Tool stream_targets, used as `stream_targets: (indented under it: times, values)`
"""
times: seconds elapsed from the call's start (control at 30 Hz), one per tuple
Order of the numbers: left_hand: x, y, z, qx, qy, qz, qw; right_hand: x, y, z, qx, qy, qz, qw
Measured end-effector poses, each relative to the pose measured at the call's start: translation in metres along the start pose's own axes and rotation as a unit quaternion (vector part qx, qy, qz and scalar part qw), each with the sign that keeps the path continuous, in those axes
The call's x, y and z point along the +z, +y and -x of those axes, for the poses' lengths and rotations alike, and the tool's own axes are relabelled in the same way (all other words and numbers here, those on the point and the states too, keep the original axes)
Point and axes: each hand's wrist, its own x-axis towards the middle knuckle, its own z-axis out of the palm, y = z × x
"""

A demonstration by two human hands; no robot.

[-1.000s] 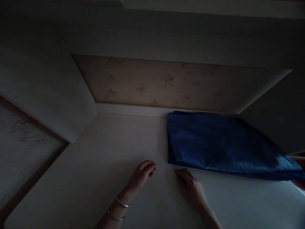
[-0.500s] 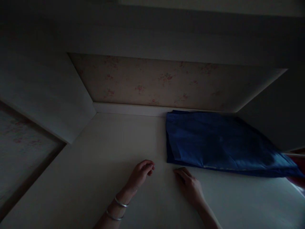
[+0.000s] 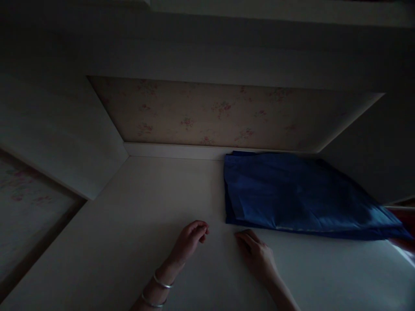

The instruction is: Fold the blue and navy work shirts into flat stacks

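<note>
My left hand (image 3: 192,238) is above the white surface (image 3: 136,242), fingers curled in and thumb against them, with nothing seen in it. Two silvery bangles (image 3: 158,288) circle that wrist. My right hand (image 3: 256,252) rests on the same surface, its fingers bent and closed together, and I see nothing in its grip. Just beyond it lies a folded blue cloth (image 3: 292,192) with a slight sheen, possibly a garment. The right fingertips are close to the cloth's near left corner but apart from it.
Behind the surface is a recess with floral wallpaper (image 3: 191,112) and a pale ledge (image 3: 175,150) at its foot. A dark panel (image 3: 372,151) borders the right side, and a pale panel (image 3: 74,142) the left. Something red (image 3: 402,216) shows under the cloth's right end. The light is dim.
The view has shifted very slightly. Both hands stay in nearly the same place and pose, and the blue cloth lies as before.
</note>
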Motion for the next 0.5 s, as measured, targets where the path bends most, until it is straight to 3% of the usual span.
stream_targets:
  times: [0.17, 0.27, 0.37, 0.43, 0.5]
  values:
    - [-0.001, -0.004, -0.004, 0.000, 0.005, -0.001, 1.000, -0.002, -0.006, -0.005, 0.042, -0.009, -0.094, 0.995]
    - [-0.002, -0.008, -0.007, 0.004, 0.017, -0.012, 1.000, -0.022, -0.009, -0.005, 0.101, -0.056, -0.276, 0.954]
    - [0.000, -0.007, -0.008, 0.005, 0.029, -0.022, 0.999, -0.071, 0.000, -0.008, 0.143, -0.094, -0.425, 0.889]
    - [0.006, -0.002, -0.009, 0.006, 0.035, -0.026, 0.999, -0.116, 0.022, -0.018, 0.141, -0.061, -0.403, 0.902]
    - [0.016, 0.006, -0.013, 0.005, 0.040, -0.028, 0.999, -0.165, 0.058, -0.039, 0.153, 0.037, -0.309, 0.938]
